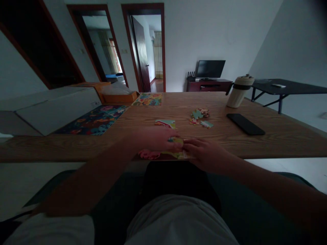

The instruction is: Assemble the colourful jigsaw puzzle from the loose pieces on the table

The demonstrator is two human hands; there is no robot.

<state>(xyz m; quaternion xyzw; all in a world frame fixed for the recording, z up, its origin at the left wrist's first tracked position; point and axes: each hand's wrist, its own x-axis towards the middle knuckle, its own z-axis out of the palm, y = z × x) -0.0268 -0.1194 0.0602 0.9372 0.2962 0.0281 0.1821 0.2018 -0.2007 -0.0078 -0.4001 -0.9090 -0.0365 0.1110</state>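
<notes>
A partly joined jigsaw puzzle [178,154] lies flat at the near table edge, with a pink part sticking out at its left. Across it from the left reaches my left hand [162,139], slightly blurred, its thumb apart from the stretched fingers and puzzle showing between them. My right hand [201,149] rests at the puzzle's right side, fingertips stretched onto its surface. Both hands hide much of the puzzle. Just beyond my left hand is a puzzle section [165,123] with a red and white pattern. Loose puzzle pieces [199,115] sit in a small heap farther right.
A black phone [245,124] and a cream tumbler [240,92] stand to the right on the wooden table [143,117]. At left are a white box [56,109], a dark patterned sheet [98,119], an orange tray [120,97] and a colourful sheet [148,99].
</notes>
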